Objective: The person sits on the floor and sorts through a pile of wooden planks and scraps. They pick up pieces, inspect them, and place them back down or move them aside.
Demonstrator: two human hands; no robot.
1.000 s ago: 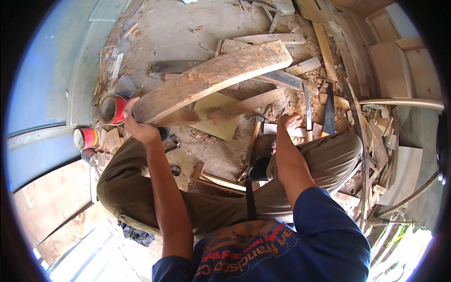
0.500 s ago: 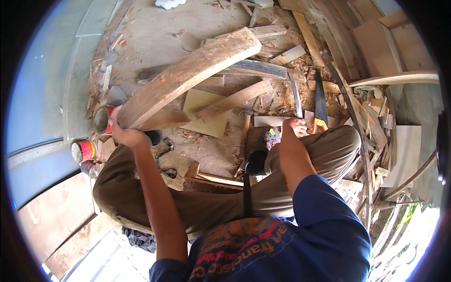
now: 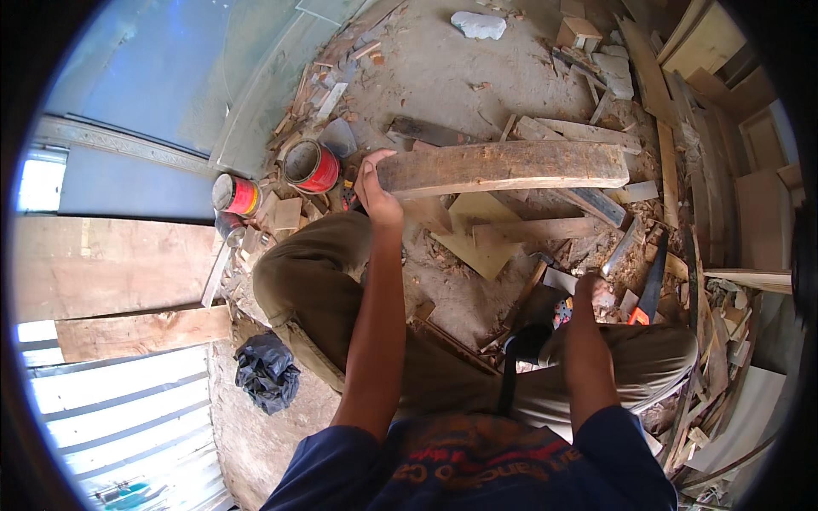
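A thick, weathered wooden plank [image 3: 503, 168] lies nearly crosswise in front of me, raised over the scraps on the floor. My left hand [image 3: 377, 186] is closed around its left end. Low on the right, beside my bent knee, my right hand [image 3: 595, 291] is closed on a long flat metal blade [image 3: 620, 249]; its handle is hidden in the fist. Right beside that hand is a handsaw [image 3: 652, 285] with a dark blade and an orange handle. A yellowish flat board [image 3: 477, 243] lies beneath the plank.
Two red cans [image 3: 313, 167] [image 3: 236, 195] stand at the left by the bluish wall panel. A black plastic bag [image 3: 266, 372] lies at lower left. Wood offcuts [image 3: 588, 132] and chips litter the floor ahead; boards [image 3: 758, 217] lean along the right side.
My view has swung to the left, so most things sit further right in it. The plank has gone from a steep slant to almost level, still in my left hand.
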